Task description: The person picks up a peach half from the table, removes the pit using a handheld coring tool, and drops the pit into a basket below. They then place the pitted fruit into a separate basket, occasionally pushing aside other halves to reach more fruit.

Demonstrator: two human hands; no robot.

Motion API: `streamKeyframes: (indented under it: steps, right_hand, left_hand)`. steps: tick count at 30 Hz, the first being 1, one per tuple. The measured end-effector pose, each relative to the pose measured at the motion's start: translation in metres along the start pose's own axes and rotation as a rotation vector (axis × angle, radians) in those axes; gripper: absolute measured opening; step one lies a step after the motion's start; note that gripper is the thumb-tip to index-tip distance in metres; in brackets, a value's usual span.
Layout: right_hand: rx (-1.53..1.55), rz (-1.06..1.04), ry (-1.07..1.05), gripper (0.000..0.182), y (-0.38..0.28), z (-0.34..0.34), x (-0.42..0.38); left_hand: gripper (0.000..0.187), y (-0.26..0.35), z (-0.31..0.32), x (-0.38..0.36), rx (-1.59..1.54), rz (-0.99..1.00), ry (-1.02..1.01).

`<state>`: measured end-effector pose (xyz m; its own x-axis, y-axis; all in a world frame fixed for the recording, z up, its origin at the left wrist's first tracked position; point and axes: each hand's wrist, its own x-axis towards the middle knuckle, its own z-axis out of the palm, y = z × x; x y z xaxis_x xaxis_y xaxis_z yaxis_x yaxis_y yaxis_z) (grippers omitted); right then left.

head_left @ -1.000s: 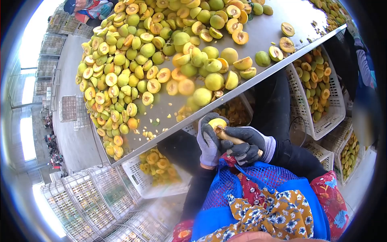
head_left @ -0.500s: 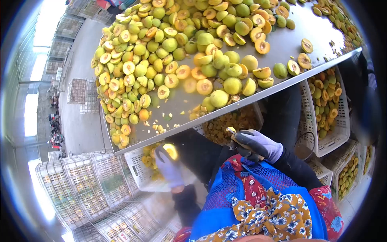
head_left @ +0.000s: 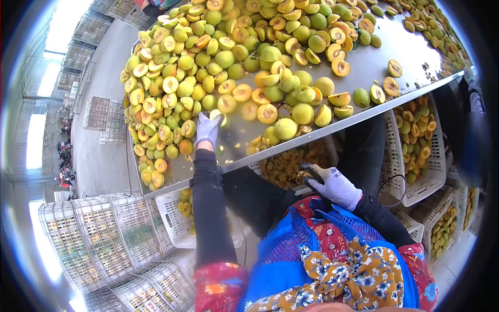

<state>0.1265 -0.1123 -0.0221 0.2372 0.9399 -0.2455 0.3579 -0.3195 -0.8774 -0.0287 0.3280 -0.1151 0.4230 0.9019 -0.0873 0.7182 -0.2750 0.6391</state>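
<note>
My left hand [head_left: 208, 130], in a pale glove, reaches over the metal table [head_left: 208, 151] at the edge of the fruit pile. Its fingers are closed on a halved fruit [head_left: 217, 117]. Low in front of my body, beyond the table's edge, my right hand [head_left: 335, 184] is wrapped round a small dark tool [head_left: 310, 170]. Halved and whole yellow-green fruits [head_left: 179, 86] are heaped on the table. Below the right hand's tool lies a crate of orange-brown fruit pieces [head_left: 286, 166].
A white crate [head_left: 174, 218] with fruit stands under the table's near edge. Crates of halves [head_left: 416, 192] stand at the right. Stacked wire-framed crates [head_left: 99, 234] fill the lower left. The table's raised metal rim [head_left: 332, 130] runs diagonally between my body and the fruit.
My left hand has moved up from over the white crate to the fruit pile. The yellow piece beside it is gone from there. My right hand has shifted slightly, and the tool's tip shows no fruit.
</note>
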Motion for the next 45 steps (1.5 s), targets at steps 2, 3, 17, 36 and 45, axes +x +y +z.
streamKeyframes:
  steps: [2,3,17,36,45]
  right_hand:
    - [0.056,0.099,0.079,0.050,0.000,0.000,0.001]
    - [0.057,0.095,0.043,0.047,-0.001,-0.002,0.002]
    - [-0.146,-0.103,0.132,0.033,-0.057,-0.016,0.012]
    - [1.291,0.417,-0.382,0.041,-0.057,-0.025,0.005]
    - [2.127,0.650,-0.827,0.042,-0.011,-0.001,0.003]
  left_hand:
    - [0.052,0.027,-0.006,-0.027,-0.146,-0.040,-0.064]
    - [0.049,0.059,-0.015,-0.052,-0.286,-0.119,-0.119]
    - [0.032,0.183,-0.003,-0.249,-0.866,0.101,-0.498]
    - [0.035,0.174,0.034,-0.273,-0.501,0.243,-0.166]
    - [0.037,0.168,0.044,-0.275,-0.675,0.248,-0.266]
